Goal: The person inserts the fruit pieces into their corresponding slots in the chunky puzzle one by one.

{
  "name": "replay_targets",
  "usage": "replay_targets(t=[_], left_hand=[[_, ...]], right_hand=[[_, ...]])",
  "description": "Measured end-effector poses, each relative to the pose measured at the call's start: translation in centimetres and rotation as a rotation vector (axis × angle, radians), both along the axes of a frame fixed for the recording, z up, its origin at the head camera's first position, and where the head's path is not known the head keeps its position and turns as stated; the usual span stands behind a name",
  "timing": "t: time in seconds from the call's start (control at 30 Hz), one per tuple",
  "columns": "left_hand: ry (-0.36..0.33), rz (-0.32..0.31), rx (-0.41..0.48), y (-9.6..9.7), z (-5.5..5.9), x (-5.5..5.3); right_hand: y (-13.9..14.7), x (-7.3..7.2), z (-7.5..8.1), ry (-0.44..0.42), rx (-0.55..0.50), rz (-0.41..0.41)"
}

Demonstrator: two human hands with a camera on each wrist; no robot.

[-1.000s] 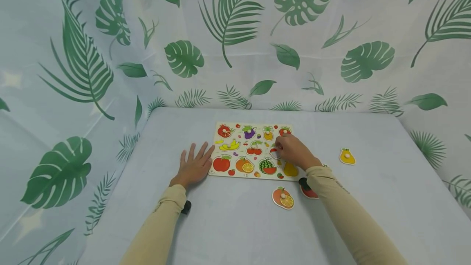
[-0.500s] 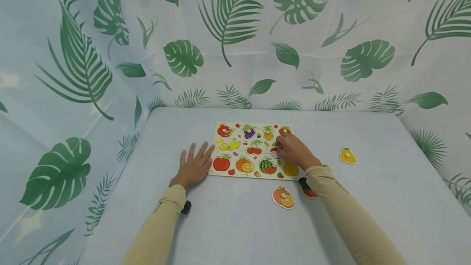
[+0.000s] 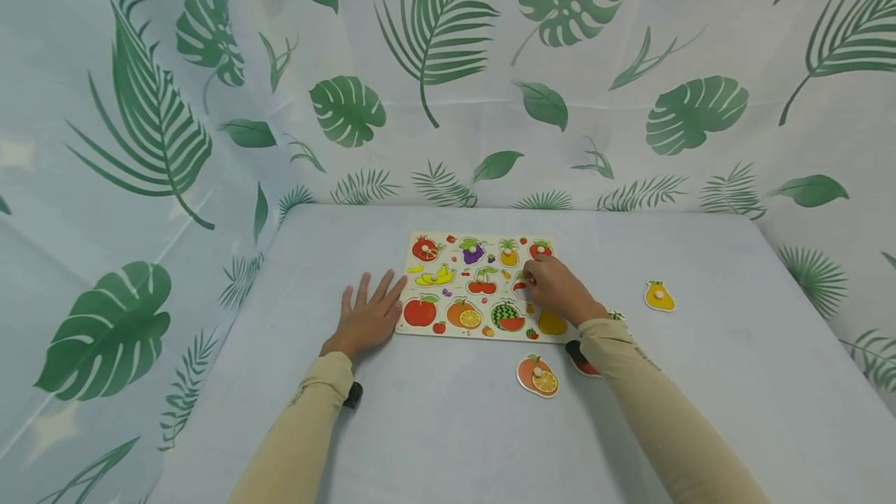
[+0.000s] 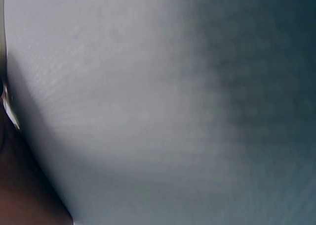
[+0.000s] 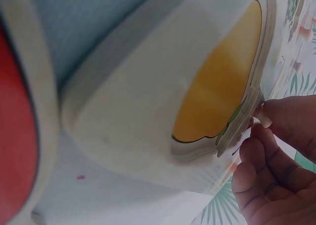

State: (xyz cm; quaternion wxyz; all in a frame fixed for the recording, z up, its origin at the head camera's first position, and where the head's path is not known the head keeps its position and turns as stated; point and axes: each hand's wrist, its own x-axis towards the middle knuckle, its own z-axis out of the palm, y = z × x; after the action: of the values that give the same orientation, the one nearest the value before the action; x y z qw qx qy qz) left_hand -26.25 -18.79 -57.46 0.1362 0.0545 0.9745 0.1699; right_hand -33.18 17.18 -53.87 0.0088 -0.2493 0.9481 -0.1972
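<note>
A fruit peg-puzzle board (image 3: 420, 330) lies on the table, most of its pictured fruits topped by small knobs. My right hand (image 3: 560, 286) is over its right side, at a puzzle piece showing some red (image 3: 519, 285). Thumb and index finger pinch a small wooden knob (image 5: 263, 118) in the right wrist view; the hand hides most of that piece. Near the wrist, the yellow pear-shaped recess (image 5: 217, 81) has no knob. My left hand (image 3: 367, 317) rests palm down with spread fingers, fingertips right at the board's left edge. The left wrist view is mostly blurred cloth.
An orange puzzle piece (image 3: 537, 376) lies in front of the board. Beside it, a red piece (image 3: 584, 365) is partly covered by the right wrist. A yellow pear piece (image 3: 659, 296) lies farther right. Leaf-printed cloth (image 3: 441, 131) hangs behind the table.
</note>
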Motion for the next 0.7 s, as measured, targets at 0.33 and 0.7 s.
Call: replay_targets(t=[0.33, 0.7], left_hand=[[0.008, -0.003, 0.012, -0.05, -0.02, 0.05], [-0.002, -0.002, 0.007, -0.03, 0.05, 0.09]], right_hand=[[-0.08, 0.08, -0.03, -0.049, 0.017, -0.040], [0.39, 0.52, 0.17, -0.054, -0.005, -0.033]])
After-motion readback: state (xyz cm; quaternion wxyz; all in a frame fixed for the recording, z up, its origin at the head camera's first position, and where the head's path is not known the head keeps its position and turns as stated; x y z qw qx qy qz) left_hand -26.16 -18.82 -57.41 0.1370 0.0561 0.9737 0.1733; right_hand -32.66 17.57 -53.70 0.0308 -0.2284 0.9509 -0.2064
